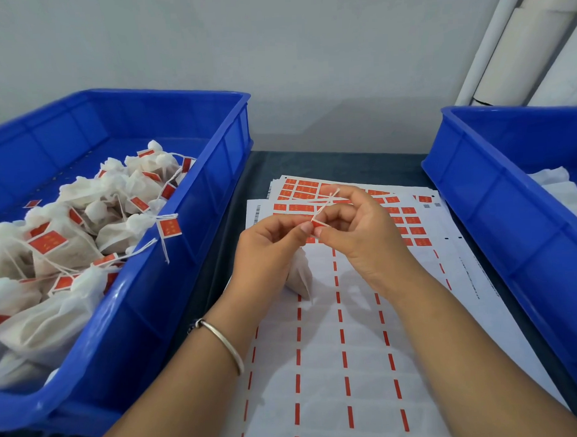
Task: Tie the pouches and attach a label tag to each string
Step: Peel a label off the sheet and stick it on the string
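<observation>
A: State the condition of the fingers.

B: The left hand (pixel 265 248) and right hand (pixel 362 228) meet above the middle of the bench (pixel 233 174). Thumb and forefinger of each hand pinch a small red label tag (pixel 318 224) from opposite sides. The tag is folded around a white string (pixel 327 202), whose two loose ends cross and project up and to the right past the right forefinger.

A: Where is the pouch?

B: The white pouch (pixel 299 276) is just below the left hand, partly hidden by the palm. Whether it rests on the sheet or hangs from the string cannot be told.

A: What lies under the hands?

B: A white label sheet (pixel 318 364), near side stripped, showing rows of red dashes. Unused red labels (pixel 411 220) remain on its far part, under and beyond the right hand. More sheets are stacked beneath it.

A: And the surroundings?

B: At left, a blue bin (pixel 190 254) holds a pile of tied pouches (pixel 62 245), each with a red tag on its string; some strings hang over the right wall. At right, a second blue bin (pixel 495 194) shows white material at the frame edge. A silver bangle (pixel 224 344) sits on the left wrist. White rolls (pixel 523 43) lean at the far right.
</observation>
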`<state>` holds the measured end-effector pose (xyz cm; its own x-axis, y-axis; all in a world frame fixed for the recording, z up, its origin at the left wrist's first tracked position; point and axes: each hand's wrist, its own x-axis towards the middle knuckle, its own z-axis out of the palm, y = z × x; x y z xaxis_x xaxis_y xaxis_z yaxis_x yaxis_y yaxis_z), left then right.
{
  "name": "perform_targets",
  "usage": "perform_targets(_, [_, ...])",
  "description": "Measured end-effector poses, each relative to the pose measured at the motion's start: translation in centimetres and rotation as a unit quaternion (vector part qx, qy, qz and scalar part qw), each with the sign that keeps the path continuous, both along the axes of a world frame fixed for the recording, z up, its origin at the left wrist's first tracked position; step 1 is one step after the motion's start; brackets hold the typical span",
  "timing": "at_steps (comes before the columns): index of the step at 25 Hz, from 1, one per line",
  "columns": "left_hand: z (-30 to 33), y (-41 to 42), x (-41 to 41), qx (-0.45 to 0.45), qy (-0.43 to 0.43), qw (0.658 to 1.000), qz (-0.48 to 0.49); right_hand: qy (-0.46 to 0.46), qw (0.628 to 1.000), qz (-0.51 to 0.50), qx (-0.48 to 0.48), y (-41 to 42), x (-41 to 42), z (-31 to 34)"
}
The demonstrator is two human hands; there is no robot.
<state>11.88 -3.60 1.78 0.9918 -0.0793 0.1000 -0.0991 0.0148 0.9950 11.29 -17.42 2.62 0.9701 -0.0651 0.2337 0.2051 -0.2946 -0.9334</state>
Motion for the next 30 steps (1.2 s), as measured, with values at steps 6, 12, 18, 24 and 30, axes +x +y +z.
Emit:
perform_targets(6, [-0.3, -0.1, 0.1, -0.007, 0.000, 1.000, 0.010, 0.015, 1.000, -0.007, 0.002, 0.2, -0.1, -0.1])
perform_targets(12, [-0.3, 0.0, 0.3, -0.003, -0.013, 1.000, 0.019, 0.013, 0.998, -0.063, -0.004, -0.1, 0.0, 0.1])
perform_targets(18, [-0.6, 0.2, 0.6, 0.076, -0.017, 0.997, 0.011, 0.009, 0.996, -0.080, -0.046, -0.2, -0.4, 1.1])
perform_targets(24, [0.6, 0.9, 1.6, 0.234, 0.036, 0.967, -0.099, 0.016, 0.993, -0.103, -0.062, -0.4, -1.4, 2.0])
perform_targets(30, [1.9, 0.6, 0.2, 0.238, -0.019, 0.969, -0.058, 0.020, 0.992, -0.124, -0.031, -0.1, -3.2, 2.3])
